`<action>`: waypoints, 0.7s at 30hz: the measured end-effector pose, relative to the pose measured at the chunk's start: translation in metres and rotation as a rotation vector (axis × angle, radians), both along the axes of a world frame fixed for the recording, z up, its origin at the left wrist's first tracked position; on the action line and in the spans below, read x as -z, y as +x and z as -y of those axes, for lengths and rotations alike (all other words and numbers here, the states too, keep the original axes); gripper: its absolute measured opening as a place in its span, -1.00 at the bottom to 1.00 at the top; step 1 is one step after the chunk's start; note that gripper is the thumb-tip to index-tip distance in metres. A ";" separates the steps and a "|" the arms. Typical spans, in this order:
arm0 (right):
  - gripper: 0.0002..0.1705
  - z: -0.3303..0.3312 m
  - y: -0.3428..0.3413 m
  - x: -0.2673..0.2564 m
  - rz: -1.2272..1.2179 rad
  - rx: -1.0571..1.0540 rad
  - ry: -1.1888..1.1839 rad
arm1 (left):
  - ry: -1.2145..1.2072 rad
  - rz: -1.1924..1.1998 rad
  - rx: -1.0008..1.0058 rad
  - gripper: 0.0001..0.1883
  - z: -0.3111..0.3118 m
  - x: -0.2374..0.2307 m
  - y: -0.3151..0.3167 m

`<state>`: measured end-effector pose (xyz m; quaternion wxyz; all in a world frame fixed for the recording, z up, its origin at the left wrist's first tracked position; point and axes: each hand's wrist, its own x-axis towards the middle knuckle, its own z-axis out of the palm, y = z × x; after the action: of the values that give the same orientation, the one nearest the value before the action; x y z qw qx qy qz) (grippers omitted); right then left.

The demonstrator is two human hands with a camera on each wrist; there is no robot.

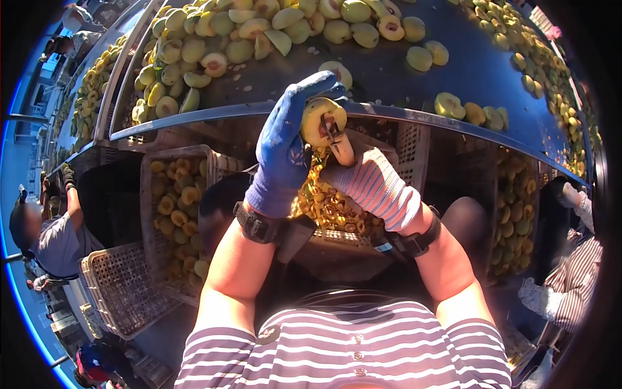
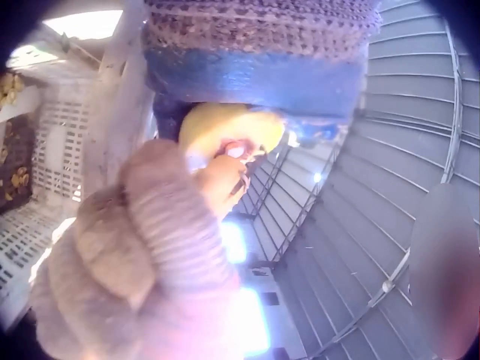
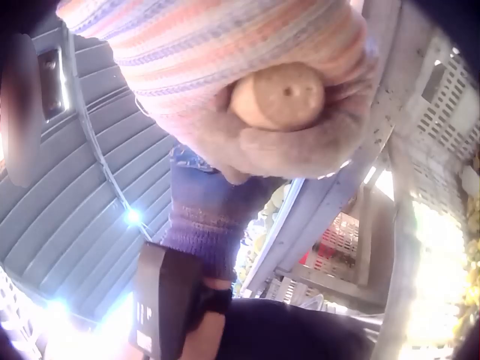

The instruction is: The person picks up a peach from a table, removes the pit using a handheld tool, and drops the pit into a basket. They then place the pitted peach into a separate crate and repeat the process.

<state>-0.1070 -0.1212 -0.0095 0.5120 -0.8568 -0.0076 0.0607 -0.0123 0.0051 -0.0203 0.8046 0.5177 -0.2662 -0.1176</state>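
Note:
In the head view my left hand (image 1: 282,139), in a blue coated glove, grips a yellow-green halved fruit (image 1: 319,122) with its cut face toward my right hand. My right hand (image 1: 382,185), in a striped knit glove, holds a tool by its wooden handle (image 1: 342,150); the dark metal end touches the reddish middle of the fruit. The left wrist view shows the fruit (image 2: 217,131) under the blue glove, with the handle (image 2: 219,180) against it. The handle's butt (image 3: 289,96) pokes out of the curled right fingers in the right wrist view.
A metal table (image 1: 389,78) bears many fruit halves (image 1: 240,52) beyond my hands. Below its raised edge stand crates of fruit (image 1: 178,214), and small yellow pieces (image 1: 330,207) lie in a crate beneath my hands. Other people sit at left and right.

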 end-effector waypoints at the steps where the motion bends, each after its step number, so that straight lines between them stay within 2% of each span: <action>1: -0.65 0.001 0.001 -0.009 -0.070 0.025 0.145 | -0.112 -0.057 -0.039 -0.62 0.006 0.003 -0.004; 3: -0.67 -0.008 -0.003 -0.032 -0.431 0.099 0.594 | -0.096 -0.292 0.087 -0.61 -0.003 -0.004 -0.002; 4: -0.64 -0.010 -0.001 -0.023 -0.473 0.127 0.467 | 0.050 -0.091 0.034 -0.60 -0.004 -0.011 -0.001; 6: -0.63 -0.006 0.006 -0.024 -0.442 0.101 0.264 | 0.384 0.031 0.065 -0.57 -0.003 -0.037 0.012; 7: -0.62 -0.005 0.006 -0.028 -0.436 0.091 0.166 | 0.454 0.021 0.145 -0.58 -0.005 -0.037 0.020; 8: -0.69 -0.001 0.002 -0.040 -0.474 0.149 0.252 | 0.338 0.038 0.166 -0.62 -0.006 -0.034 0.022; 9: -0.79 0.006 0.000 -0.029 -0.337 0.102 0.302 | 0.221 0.046 0.186 -0.66 -0.004 -0.026 0.023; 10: -0.77 0.015 -0.001 -0.023 -0.425 0.112 0.476 | 0.104 0.722 -0.102 -0.71 0.003 -0.004 0.028; 11: -0.68 0.023 0.000 -0.020 -0.497 0.127 0.648 | 0.101 0.727 -0.132 -0.72 0.007 0.014 0.034; 12: -0.61 0.027 -0.001 -0.014 -0.484 0.079 0.684 | 0.099 0.731 -0.162 -0.72 0.014 0.016 0.036; 13: -0.57 0.027 -0.001 -0.015 -0.555 0.101 0.690 | 0.125 0.766 -0.169 -0.71 0.014 0.018 0.035; 14: -0.59 0.025 -0.003 -0.012 -0.515 0.084 0.605 | 0.149 0.801 -0.176 -0.70 0.014 0.018 0.034; 15: -0.61 0.023 -0.004 -0.009 -0.473 0.063 0.519 | 0.251 0.677 -0.055 -0.67 0.006 0.009 0.034; 17: -0.63 0.019 -0.005 -0.012 -0.439 0.111 0.376 | 0.424 0.436 0.064 -0.69 0.004 -0.011 0.026; 19: -0.73 0.014 -0.006 -0.009 -0.423 0.148 0.312 | 0.571 0.204 0.065 -0.61 0.012 -0.030 0.017; 20: -0.74 0.011 -0.006 -0.006 -0.420 0.161 0.316 | 0.596 0.275 0.030 -0.62 0.013 -0.019 0.020; 21: -0.66 0.011 -0.006 -0.004 -0.415 0.172 0.318 | 0.529 0.264 0.050 -0.62 0.011 -0.017 0.018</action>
<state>-0.1131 -0.1320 -0.0051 0.6341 -0.7323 0.1610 0.1893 0.0054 -0.0058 -0.0036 0.5969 0.7136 -0.3413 -0.1343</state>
